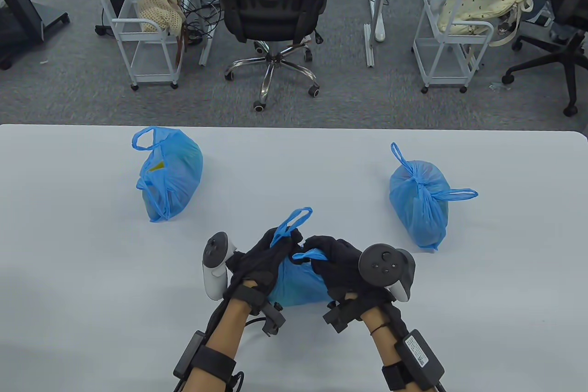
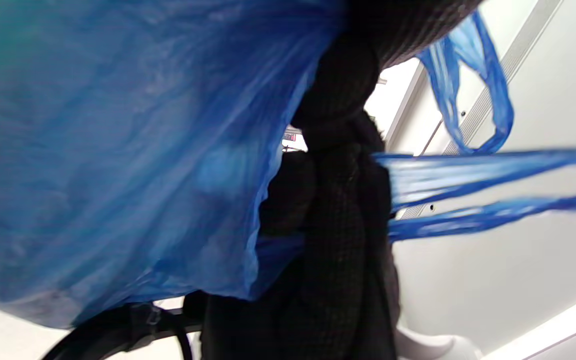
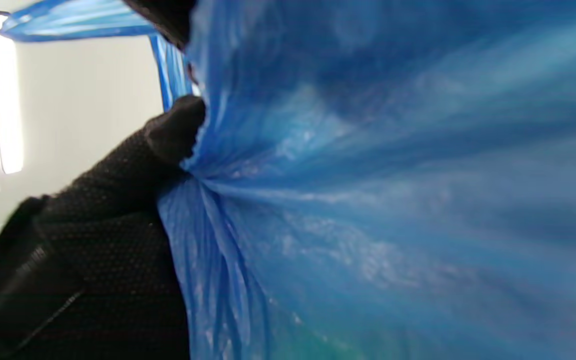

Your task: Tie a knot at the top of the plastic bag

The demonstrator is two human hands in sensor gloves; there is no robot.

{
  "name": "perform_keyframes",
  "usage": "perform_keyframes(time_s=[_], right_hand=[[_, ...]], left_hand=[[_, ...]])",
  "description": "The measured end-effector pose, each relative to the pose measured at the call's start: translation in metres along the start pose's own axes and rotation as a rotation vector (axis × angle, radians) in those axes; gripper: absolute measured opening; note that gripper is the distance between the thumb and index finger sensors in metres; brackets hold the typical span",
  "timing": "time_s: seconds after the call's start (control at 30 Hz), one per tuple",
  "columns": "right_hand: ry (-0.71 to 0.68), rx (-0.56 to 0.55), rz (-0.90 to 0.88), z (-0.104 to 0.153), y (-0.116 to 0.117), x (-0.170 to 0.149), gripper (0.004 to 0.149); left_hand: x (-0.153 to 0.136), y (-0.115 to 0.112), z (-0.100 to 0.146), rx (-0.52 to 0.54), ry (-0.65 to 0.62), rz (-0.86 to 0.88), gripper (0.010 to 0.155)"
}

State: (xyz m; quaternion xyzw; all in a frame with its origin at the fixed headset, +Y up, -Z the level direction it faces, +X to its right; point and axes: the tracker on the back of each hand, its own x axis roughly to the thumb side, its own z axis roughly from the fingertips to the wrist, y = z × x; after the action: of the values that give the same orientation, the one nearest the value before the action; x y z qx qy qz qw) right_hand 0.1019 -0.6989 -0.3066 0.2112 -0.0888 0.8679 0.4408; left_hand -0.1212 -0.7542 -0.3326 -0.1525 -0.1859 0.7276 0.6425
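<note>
A filled blue plastic bag (image 1: 294,284) sits on the white table (image 1: 92,272) near the front edge, between my hands. My left hand (image 1: 266,254) grips one bag handle (image 1: 291,222), whose loop sticks up past the fingers. My right hand (image 1: 335,258) grips the other handle (image 1: 308,255), which crosses toward the left hand. Both hands press together over the bag's gathered top. In the left wrist view the bag (image 2: 118,150) fills the left and two handle strips (image 2: 493,195) stretch right. In the right wrist view the gathered plastic (image 3: 368,200) meets gloved fingers (image 3: 118,200).
A blue bag with loose handles (image 1: 170,173) lies at the back left of the table. A knotted blue bag (image 1: 420,199) lies at the back right. Beyond the table's far edge stand an office chair (image 1: 271,10) and white carts (image 1: 142,29).
</note>
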Motion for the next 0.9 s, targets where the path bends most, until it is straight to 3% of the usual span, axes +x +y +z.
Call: perform_keyframes(time_s=[0.1,0.3,0.43,0.5,0.6,0.7,0.8,0.9], right_hand=[[0.011,-0.035,0.003,0.001,-0.001,0.0,0.038],[0.016,-0.077,0.077,0.003,0.0,0.006,0.039],[0.001,-0.122,0.164,0.005,0.003,0.011,0.039],[-0.009,-0.14,0.19,0.007,0.005,0.013,0.039],[-0.064,-0.149,0.389,0.009,0.009,0.021,0.039],[-0.093,-0.152,0.509,0.01,0.013,0.027,0.039],[-0.092,-0.126,0.514,0.01,0.016,0.028,0.039],[-0.084,-0.071,0.452,0.008,0.018,0.026,0.043]], left_hand=[[0.004,-0.002,0.0,0.006,-0.024,-0.093,0.045],[0.019,-0.006,0.0,-0.07,-0.064,-0.337,0.085],[0.023,-0.011,0.001,-0.094,-0.071,-0.399,0.093],[0.023,-0.015,0.001,-0.092,-0.07,-0.426,0.092],[0.022,-0.021,0.001,-0.039,-0.055,-0.44,0.087],[0.022,-0.022,0.003,0.066,-0.067,-0.493,0.073],[0.021,-0.019,0.005,0.149,-0.071,-0.466,0.053],[0.016,-0.01,0.003,0.125,-0.046,-0.349,0.05]])
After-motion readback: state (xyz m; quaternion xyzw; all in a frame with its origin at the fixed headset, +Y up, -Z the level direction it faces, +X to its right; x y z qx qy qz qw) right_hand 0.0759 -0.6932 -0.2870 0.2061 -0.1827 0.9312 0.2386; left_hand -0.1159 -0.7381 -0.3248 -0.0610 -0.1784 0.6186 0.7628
